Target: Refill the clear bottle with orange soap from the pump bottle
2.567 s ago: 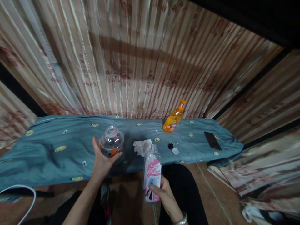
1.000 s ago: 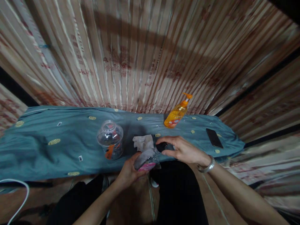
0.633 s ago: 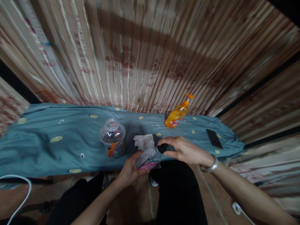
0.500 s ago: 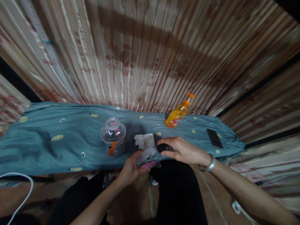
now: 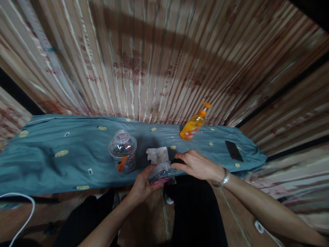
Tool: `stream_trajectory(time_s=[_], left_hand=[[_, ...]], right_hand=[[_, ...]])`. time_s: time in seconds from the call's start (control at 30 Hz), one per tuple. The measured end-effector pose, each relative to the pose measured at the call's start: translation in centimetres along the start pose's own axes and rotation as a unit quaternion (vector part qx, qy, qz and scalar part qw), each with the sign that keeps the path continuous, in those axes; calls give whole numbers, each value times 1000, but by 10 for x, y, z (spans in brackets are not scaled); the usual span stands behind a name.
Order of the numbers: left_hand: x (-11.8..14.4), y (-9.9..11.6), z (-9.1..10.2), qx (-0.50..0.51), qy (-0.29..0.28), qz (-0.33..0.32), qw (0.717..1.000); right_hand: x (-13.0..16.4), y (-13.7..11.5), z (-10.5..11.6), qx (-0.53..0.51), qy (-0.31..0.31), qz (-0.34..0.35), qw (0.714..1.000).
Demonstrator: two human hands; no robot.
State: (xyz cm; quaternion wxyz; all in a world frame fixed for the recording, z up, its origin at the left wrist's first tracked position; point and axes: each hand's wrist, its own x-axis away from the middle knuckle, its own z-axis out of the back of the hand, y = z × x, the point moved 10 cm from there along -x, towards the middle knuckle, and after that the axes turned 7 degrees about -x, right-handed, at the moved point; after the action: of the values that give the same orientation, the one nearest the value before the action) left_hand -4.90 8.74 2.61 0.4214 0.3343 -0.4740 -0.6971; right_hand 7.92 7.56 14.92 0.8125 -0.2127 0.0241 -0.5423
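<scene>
My left hand (image 5: 142,183) grips a clear plastic bottle with a pink label (image 5: 160,173), held tilted over my lap at the near edge of the blue cloth (image 5: 64,161). Fingers of my right hand (image 5: 196,164) are closed on the black cap (image 5: 178,160) at the bottle's neck. A silver bracelet sits on my right wrist. A crumpled white tissue (image 5: 156,154) lies on the cloth just behind the bottle. A clear round jar (image 5: 122,150) with an orange label stands left of the tissue, apart from both hands.
An orange pump bottle (image 5: 194,124) stands at the back right of the cloth. A black phone (image 5: 233,151) lies near the right end. Striped curtains hang behind. A white cable (image 5: 17,219) loops on the floor at the lower left.
My left hand let go of the jar and took the pink-label bottle from my right hand. My right hand brought the black cap onto the bottle's neck, where it stays.
</scene>
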Motion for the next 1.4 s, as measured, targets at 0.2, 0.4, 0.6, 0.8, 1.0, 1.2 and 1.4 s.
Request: stream_trajectory(time_s=[0.2,0.4,0.6,0.8,1.0,1.2,1.4], left_hand=[[0,-1,0,1,-1,9,1000],[0,1,0,-5,-5,2,1000],[3,0,-1,-15,-14,-3,1000],[2,-4,-5,6,-21,11,1000],[1,1,-5,-5,-29,16,999],[1,1,-2,-8,-12,8,1000],[1,-2,-7,-1,-22,0,1000]], right_hand=[[1,-15,5,-19,15,70,997],[1,-4,8,0,23,8,1000],[1,-5,-2,-20,-21,15,999],[1,-13,2,-72,17,60,996],[0,1,2,-34,18,-3,999],[1,1,1,3,-2,-15,1000],[5,-8,5,-17,33,34,999]])
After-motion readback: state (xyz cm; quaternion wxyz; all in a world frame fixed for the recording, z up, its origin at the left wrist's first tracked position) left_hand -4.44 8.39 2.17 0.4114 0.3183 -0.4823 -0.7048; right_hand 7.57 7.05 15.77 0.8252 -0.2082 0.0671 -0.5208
